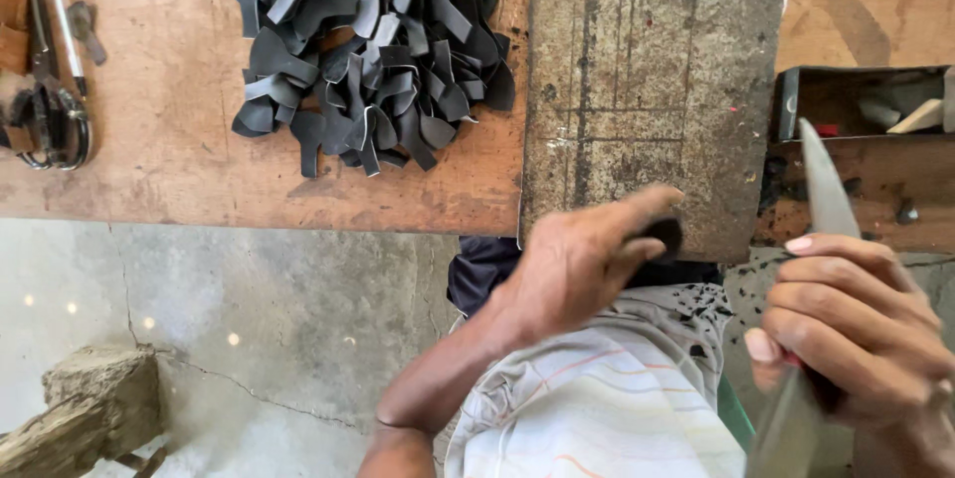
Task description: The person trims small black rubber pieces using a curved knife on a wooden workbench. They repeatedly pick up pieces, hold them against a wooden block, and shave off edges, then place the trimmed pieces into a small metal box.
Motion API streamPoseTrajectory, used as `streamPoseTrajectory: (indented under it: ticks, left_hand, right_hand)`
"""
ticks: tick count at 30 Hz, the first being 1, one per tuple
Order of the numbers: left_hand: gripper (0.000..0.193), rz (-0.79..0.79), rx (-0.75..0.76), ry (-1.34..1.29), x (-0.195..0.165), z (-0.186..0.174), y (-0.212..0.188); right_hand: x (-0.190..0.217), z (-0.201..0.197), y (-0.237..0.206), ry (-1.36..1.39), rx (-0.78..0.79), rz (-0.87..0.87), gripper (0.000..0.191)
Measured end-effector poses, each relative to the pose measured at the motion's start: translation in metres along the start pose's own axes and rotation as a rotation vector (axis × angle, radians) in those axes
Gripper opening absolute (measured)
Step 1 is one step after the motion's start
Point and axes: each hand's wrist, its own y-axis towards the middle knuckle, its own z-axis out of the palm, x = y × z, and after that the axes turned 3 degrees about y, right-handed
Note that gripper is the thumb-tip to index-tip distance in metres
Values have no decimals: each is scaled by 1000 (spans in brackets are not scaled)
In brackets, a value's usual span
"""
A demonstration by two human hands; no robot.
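we see soft, even daylight with faint shadows, small bright glints on the floor point(149, 324), and a motion-blurred right hand point(860, 339) and blade point(826, 180).

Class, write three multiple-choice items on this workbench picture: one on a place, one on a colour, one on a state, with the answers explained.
1. Where does the pile of cut pieces lie?
A. on the wooden bench
B. on the floor
C. in the box

2. What colour are those pieces?
A. white
B. black
C. red

3. How is the knife held?
A. lying flat on the slab
B. stuck in the bench
C. gripped in the right hand, blade up

Answers: 1 A, the pile rests on the wooden bench left of the grey slab. 2 B, all look black. 3 C, the right hand wraps its handle while the left hand presses a dark piece at the slab's edge.
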Motion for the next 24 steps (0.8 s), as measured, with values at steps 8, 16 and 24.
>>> streamPoseTrajectory:
  ticks: [8,16,24]
  left_hand:
    - [13,-7,-5,378,20,-26,0]
    - [11,10,-72,-51,0,-7,-10]
    - [13,-106,-192,370,4,-12,-14]
  right_hand:
    - [-1,21,4,105,62,-85,14]
    - [5,19,11,109,69,-120,17]
    - [10,40,6,243,177,-258,17]
